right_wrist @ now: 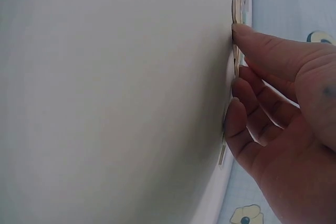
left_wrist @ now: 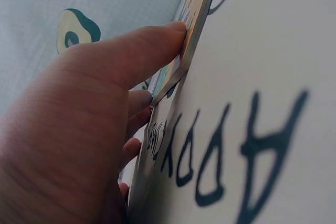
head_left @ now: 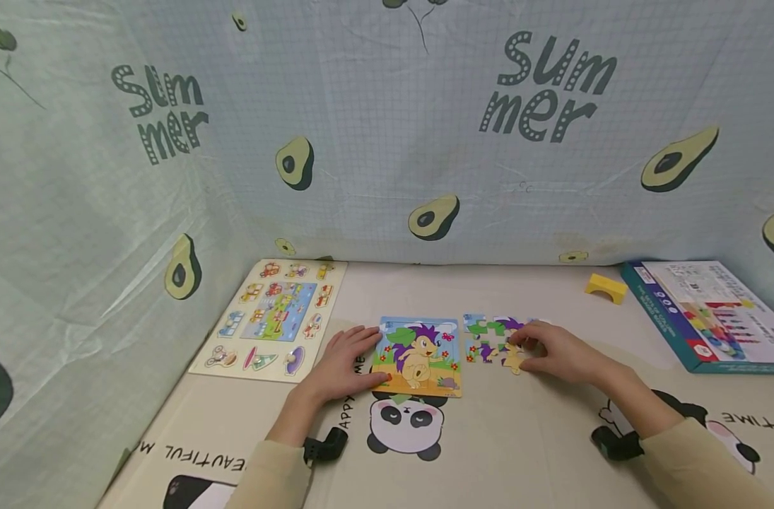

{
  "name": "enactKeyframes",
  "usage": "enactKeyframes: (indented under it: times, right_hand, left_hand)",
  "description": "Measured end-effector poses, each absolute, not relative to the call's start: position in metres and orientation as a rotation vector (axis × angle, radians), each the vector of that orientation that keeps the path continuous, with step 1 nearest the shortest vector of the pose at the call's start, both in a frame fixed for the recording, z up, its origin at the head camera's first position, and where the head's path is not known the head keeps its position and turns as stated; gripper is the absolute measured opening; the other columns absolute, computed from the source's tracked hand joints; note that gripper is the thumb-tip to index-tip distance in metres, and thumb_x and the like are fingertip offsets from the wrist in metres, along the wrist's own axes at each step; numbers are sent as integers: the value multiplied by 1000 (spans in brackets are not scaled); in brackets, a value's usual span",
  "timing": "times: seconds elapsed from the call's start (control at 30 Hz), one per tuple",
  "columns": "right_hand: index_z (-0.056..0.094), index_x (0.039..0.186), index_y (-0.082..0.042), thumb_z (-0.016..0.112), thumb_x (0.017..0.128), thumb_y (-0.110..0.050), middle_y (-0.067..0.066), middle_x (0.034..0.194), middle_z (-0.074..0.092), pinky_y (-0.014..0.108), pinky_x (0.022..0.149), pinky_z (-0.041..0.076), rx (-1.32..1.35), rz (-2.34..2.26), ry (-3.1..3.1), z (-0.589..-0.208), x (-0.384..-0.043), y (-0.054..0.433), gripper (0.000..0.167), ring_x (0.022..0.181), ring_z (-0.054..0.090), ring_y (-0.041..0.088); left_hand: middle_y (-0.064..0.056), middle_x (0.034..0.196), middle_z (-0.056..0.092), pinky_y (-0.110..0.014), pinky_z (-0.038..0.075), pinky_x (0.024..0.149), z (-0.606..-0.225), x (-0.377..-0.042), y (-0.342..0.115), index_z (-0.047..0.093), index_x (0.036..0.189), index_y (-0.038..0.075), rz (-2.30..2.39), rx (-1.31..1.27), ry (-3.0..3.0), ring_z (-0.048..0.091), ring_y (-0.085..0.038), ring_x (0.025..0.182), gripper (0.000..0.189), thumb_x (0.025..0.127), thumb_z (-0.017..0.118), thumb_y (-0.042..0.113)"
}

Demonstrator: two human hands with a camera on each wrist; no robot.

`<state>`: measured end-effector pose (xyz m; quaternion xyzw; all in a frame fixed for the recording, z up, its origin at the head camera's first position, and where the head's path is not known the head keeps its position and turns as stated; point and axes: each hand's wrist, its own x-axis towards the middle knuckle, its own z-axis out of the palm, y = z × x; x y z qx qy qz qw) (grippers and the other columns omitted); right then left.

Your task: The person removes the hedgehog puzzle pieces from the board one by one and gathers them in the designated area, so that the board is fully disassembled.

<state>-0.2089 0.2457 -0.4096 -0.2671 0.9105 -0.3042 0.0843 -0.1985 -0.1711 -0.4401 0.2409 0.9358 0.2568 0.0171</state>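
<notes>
A square picture puzzle board with a purple-spined hedgehog lies in front of the person. The left hand rests along its left side, fingers fairly straight. In the left wrist view, the thumb lies on the board's near corner. To the right of the board is a loosely joined group of jigsaw pieces in purple, green and cream. The right hand pinches a cream jigsaw piece at the group's near right side. Seen from the right wrist, thumb and fingers are bent around the thin wooden piece.
On the left lies a knobbed puzzle board with vehicle pictures. A yellow arch block sits at the back right, beside a teal-edged box. A printed cloth wall rises behind the panda-patterned table cover.
</notes>
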Motion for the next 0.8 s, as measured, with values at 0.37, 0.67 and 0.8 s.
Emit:
enactKeyframes:
  times: [0.37, 0.67, 0.8]
  right_hand:
    - [65, 120, -2, 80, 88, -20, 2, 108, 62, 34, 80, 54, -767, -934, 2757, -408, -208, 246, 40, 98, 56, 22]
    - [62, 125, 2, 79, 89, -16, 8, 112, 63, 28, 75, 54, -766, -1030, 2756, -402, -210, 234, 44, 98, 57, 23]
    - [62, 126, 3, 79, 88, -14, 11, 113, 64, 27, 74, 54, -775, -1080, 2760, -400, -212, 220, 45, 96, 58, 25]
  left_hand:
    - [-6, 156, 43, -55, 10, 120, -440, -198, -170, 50, 150, 10, 805, 746, 2907, 26, -32, 148, 82, 85, 71, 55]
    - [-6, 157, 42, -54, 10, 121, -439, -198, -170, 49, 151, 11, 799, 727, 2906, 26, -32, 149, 83, 85, 71, 55]
    - [-5, 157, 42, -54, 9, 121, -438, -197, -170, 49, 151, 11, 799, 722, 2902, 25, -31, 149, 82, 85, 71, 55]
